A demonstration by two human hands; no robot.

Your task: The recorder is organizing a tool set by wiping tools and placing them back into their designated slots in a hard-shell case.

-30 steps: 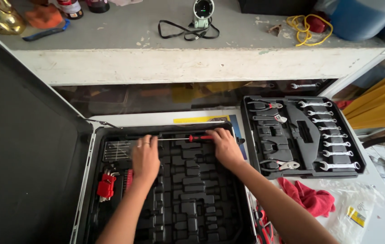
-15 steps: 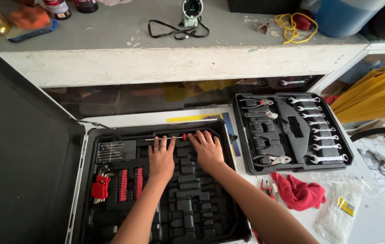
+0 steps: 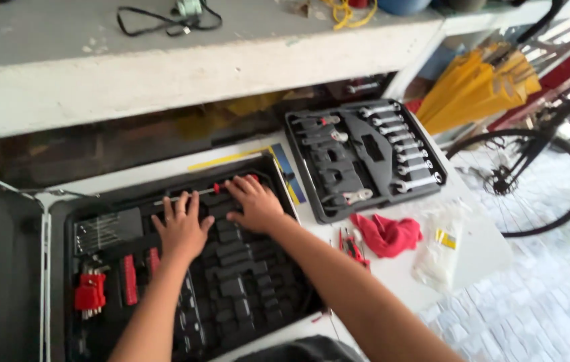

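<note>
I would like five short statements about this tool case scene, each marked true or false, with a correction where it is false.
1. Both hands rest flat on the black foam tray of the open tool case. True: left hand, right hand.
2. The red rag lies inside the open case. False: it lies on the white table, beside the wrench tray.
3. A row of combination wrenches fills the right side of the wrench tray. True.
4. The red hex key holder sits at the right edge of the case. False: it is at the left edge.
5. A bicycle wheel stands right of the table. True.
</note>
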